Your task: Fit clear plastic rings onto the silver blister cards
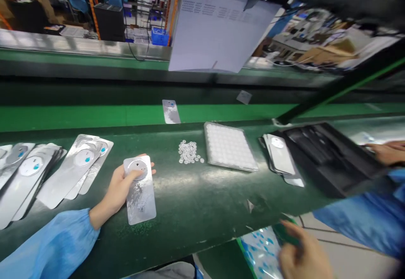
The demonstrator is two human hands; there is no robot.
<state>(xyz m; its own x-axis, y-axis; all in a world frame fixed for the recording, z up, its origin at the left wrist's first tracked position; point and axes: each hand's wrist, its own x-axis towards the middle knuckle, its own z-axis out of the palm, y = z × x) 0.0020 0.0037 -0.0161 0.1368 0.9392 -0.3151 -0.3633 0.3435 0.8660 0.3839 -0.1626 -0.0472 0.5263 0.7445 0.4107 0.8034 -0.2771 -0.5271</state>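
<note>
My left hand (118, 186) is closed around a flat silver rounded-corner panel (141, 203), thumb on the round disc near its top end. The panel is held just over the green bench. Below the bench's front edge, my right hand (303, 249) is blurred, index finger stretched out and thumb apart, with nothing visible between them. Beside it lies a clear bag with blue spots (261, 251); whether they touch I cannot tell. Small white rings (187, 151) form a loose pile on the bench, left of a clear-edged tray of white round pieces (230, 146).
Overlapping similar panels (68, 182) lie at left. One panel (171, 111) rests on the green strip behind. To the right are a small stack of panels (281, 154) and a black tray (341, 165), with a co-worker's hand (384, 152) beside it. A printed sheet (218, 30) hangs ahead.
</note>
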